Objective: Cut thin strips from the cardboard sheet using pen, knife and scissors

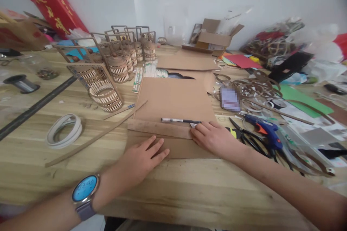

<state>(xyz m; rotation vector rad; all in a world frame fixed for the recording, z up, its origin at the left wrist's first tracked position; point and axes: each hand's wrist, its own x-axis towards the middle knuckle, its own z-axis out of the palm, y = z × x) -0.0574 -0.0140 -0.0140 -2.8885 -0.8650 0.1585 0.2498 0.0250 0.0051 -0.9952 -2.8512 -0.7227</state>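
My left hand point(145, 155), a watch on its wrist, lies flat with fingers spread on the near part of a brown cardboard sheet point(173, 95). Across the sheet runs a darker brown strip point(159, 128), its left part just beyond my left fingertips. My right hand point(211, 137) is closed round a utility knife point(232, 132). The knife's yellow and black end sticks out on the right, and its blade shows at the left by the strip's right end. Just beyond the strip lies a pen point(180, 120). My fingers hide the knife's middle.
Several slatted bamboo baskets point(118, 68) with tall handles stand at the back left. Left are a white tape roll point(64, 130) and a thin wooden strip point(94, 138). Right lie black-handled scissors point(251, 140), a blue glue gun point(267, 130), a phone point(230, 98) and coiled brown strips point(252, 85).
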